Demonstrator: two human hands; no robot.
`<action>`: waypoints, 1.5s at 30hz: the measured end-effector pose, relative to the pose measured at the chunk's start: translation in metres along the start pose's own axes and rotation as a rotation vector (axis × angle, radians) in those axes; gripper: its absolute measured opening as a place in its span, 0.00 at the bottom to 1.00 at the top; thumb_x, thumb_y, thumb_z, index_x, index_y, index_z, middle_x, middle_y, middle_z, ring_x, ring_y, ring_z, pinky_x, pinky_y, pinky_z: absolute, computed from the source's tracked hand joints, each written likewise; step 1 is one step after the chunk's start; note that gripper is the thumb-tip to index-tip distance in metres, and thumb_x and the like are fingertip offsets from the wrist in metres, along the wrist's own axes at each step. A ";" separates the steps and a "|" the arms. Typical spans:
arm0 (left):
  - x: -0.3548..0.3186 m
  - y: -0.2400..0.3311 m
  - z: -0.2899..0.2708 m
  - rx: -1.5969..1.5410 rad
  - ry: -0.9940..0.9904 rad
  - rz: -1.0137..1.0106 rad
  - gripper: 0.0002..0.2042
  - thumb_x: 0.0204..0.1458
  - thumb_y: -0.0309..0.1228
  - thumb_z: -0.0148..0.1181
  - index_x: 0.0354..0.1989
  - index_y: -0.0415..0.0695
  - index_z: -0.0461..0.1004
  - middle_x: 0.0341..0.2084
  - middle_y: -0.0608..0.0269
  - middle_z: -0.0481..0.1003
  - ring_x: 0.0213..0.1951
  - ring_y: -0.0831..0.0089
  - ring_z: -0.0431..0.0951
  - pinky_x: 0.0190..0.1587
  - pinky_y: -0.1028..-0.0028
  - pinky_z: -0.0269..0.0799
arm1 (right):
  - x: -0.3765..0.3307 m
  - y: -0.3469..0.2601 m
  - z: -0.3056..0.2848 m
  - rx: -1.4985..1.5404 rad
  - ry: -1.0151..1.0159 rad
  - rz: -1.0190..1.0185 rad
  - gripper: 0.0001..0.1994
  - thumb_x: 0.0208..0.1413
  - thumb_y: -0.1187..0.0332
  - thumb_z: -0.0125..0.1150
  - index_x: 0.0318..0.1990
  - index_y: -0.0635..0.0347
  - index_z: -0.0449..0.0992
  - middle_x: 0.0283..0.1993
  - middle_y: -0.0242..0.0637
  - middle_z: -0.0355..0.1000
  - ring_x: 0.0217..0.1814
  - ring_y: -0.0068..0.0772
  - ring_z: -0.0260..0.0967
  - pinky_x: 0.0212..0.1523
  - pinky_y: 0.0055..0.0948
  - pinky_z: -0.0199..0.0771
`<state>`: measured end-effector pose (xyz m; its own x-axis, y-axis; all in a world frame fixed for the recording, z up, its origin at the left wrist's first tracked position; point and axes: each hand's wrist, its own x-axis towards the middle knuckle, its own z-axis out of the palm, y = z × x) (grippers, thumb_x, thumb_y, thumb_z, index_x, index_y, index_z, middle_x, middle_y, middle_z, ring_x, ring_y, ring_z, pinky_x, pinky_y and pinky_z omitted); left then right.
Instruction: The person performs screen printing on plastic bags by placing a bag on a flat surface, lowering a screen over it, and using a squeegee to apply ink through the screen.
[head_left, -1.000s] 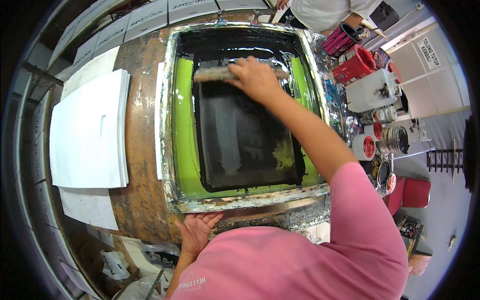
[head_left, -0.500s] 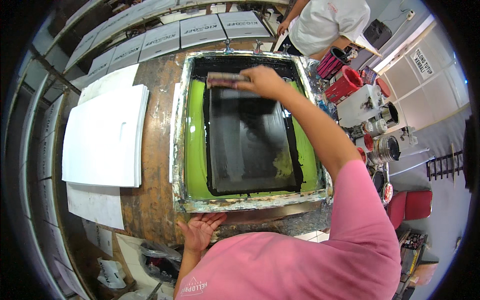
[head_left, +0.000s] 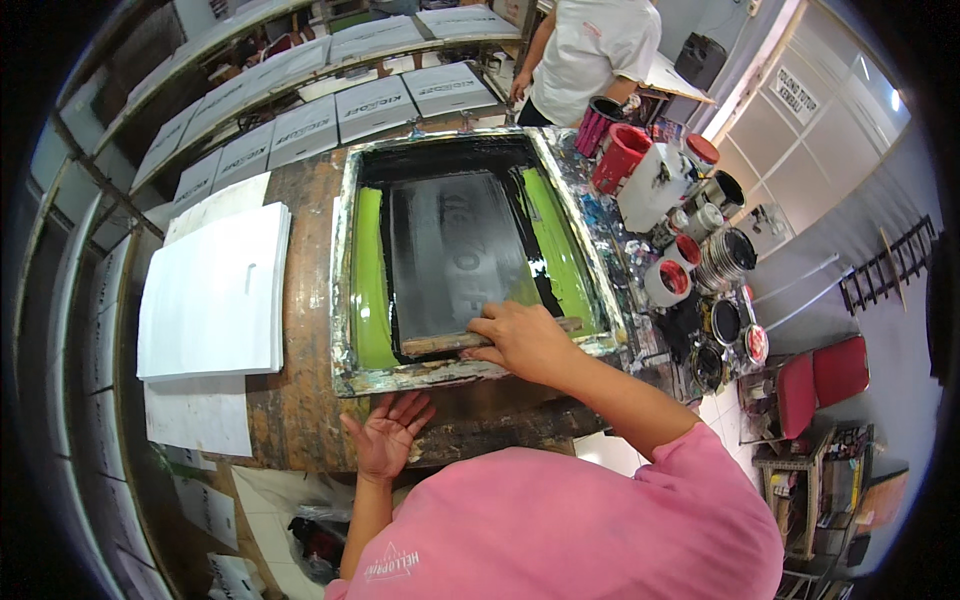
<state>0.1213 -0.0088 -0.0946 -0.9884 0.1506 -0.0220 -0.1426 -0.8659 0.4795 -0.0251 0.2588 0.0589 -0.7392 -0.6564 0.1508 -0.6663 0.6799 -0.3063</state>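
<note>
A screen-printing frame [head_left: 343, 290] with a paint-smeared rim lies on the wooden table. Its mesh is green at the sides, and black ink covers the middle panel [head_left: 425, 235], where pale lettering shows through. Across the near end of this panel lies a squeegee [head_left: 435, 344] with a wooden handle. My right hand [head_left: 525, 342] is closed around it, thumb toward me. Just below the frame's near left corner, my left hand [head_left: 386, 435] is palm up with fingers spread, close to the rim. I cannot tell whether it touches the rim.
A stack of white sheets [head_left: 212, 295] sits left of the frame. Several ink pots, a red bucket [head_left: 622, 158] and a white jug [head_left: 655, 188] crowd the right side. Printed sheets [head_left: 375, 108] lie on racks behind. A person in a white shirt [head_left: 598, 55] stands at the far side.
My right hand has drawn the squeegee from the far end of the mesh to the near end, uncovering the lettering. My left hand stays open by the near rim. The view has shifted.
</note>
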 end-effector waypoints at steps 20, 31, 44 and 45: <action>0.089 0.081 0.115 1.740 0.014 0.263 0.52 0.56 0.71 0.53 0.79 0.43 0.50 0.76 0.38 0.50 0.75 0.38 0.53 0.74 0.38 0.44 | 0.114 -0.033 -0.170 -0.393 0.740 -0.113 0.23 0.61 0.47 0.57 0.30 0.59 0.81 0.28 0.45 0.78 0.33 0.48 0.77 0.44 0.49 0.63; 0.072 0.018 0.035 2.512 0.506 -0.065 0.52 0.55 0.76 0.42 0.80 0.49 0.48 0.79 0.38 0.38 0.80 0.43 0.31 0.69 0.28 0.10 | 0.109 -0.058 -0.208 -0.264 0.543 -0.030 0.29 0.66 0.46 0.50 0.29 0.67 0.79 0.24 0.49 0.76 0.31 0.50 0.76 0.51 0.48 0.66; 0.096 0.031 0.064 2.295 0.463 0.459 0.40 0.60 0.61 0.56 0.66 0.34 0.70 0.66 0.45 0.70 0.70 0.47 0.62 0.72 0.39 0.43 | 0.109 -0.050 -0.198 -0.216 0.536 -0.047 0.27 0.64 0.48 0.51 0.31 0.67 0.81 0.27 0.50 0.78 0.34 0.48 0.77 0.55 0.48 0.65; 0.109 0.038 0.071 2.179 0.449 0.563 0.36 0.61 0.56 0.59 0.63 0.33 0.73 0.62 0.44 0.74 0.66 0.48 0.68 0.69 0.44 0.53 | 0.113 -0.042 -0.189 -0.229 0.604 -0.082 0.27 0.64 0.48 0.52 0.31 0.67 0.81 0.27 0.50 0.79 0.33 0.48 0.77 0.55 0.48 0.65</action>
<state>0.0124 0.0087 -0.0170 -0.8840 -0.1860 0.4289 0.0036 0.9147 0.4041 -0.0991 0.2176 0.2664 -0.5662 -0.4547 0.6875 -0.6775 0.7318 -0.0739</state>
